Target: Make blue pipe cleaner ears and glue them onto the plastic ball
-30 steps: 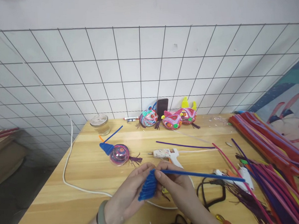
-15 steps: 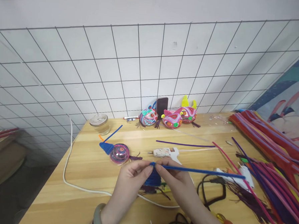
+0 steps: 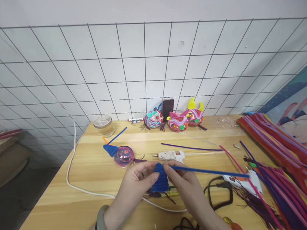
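While the blue pipe cleaner (image 3: 207, 171) runs level, its free end pointing right, the left hand (image 3: 136, 186) and right hand (image 3: 183, 185) pinch its folded fan (image 3: 160, 179), fingers curled shut.

Wood table (image 3: 88, 180) w/ glue gun (image 3: 170, 155), jar (image 3: 103, 125), pipe cleaners (image 3: 275, 138).

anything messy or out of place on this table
Nothing spilled or broken. Loose pipe cleaners sprawl over the table's right side, and a white cord trails off its left edge. Left hand and right hand pinch an intact blue pipe cleaner.
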Tool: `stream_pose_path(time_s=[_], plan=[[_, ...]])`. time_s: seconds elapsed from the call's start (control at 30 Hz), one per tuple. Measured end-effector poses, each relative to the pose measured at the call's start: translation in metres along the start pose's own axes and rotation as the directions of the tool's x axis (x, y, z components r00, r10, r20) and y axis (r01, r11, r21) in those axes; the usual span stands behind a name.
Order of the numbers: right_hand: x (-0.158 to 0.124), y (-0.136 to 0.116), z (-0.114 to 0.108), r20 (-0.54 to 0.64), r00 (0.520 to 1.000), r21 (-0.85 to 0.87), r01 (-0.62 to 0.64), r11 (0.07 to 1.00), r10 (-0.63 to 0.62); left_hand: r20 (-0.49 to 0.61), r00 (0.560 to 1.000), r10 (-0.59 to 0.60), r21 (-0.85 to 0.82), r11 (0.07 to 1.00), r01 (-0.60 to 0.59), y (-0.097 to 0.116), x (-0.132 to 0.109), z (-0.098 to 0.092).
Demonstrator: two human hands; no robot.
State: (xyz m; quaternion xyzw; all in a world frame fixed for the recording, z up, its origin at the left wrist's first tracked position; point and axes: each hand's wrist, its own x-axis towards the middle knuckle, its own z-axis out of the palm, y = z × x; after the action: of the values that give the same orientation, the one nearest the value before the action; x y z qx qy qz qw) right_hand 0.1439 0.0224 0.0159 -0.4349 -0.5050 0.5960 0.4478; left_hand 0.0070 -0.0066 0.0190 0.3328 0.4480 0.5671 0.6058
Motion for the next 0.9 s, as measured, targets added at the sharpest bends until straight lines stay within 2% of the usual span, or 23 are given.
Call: stream_pose_path(time_s=[0.17, 0.37, 0.53, 0.9], plan=[[-0.0009, -0.0048, -0.0026, 0.027, 0.993, -0.146, 0.122, 0.982, -0.119, -0.085, 0.996, -0.005, 0.039, 0.999, 0.009, -0.0001, 0.0016, 0.0008], [-0.0009, -0.0039, -0.0042, 0.071, 0.986, -0.211, 0.161, 0.964, -0.149, -0.116, 0.993, -0.025, 0.058, 0.998, 0.032, 0.0008, 0.0017, -0.0006], [-0.0011, -0.0017, -0.0055, 0.09, 0.986, -0.24, 0.157, 0.958, -0.139, -0.109, 0.991, -0.082, 0.077, 0.993, 0.091, 0.0004, 0.0018, -0.0043], [-0.0003, -0.0003, -0.0044, 0.074, 0.991, -0.171, 0.127, 0.977, -0.116, -0.027, 0.994, -0.106, 0.103, 0.989, 0.109, 0.0046, -0.0018, -0.0013]])
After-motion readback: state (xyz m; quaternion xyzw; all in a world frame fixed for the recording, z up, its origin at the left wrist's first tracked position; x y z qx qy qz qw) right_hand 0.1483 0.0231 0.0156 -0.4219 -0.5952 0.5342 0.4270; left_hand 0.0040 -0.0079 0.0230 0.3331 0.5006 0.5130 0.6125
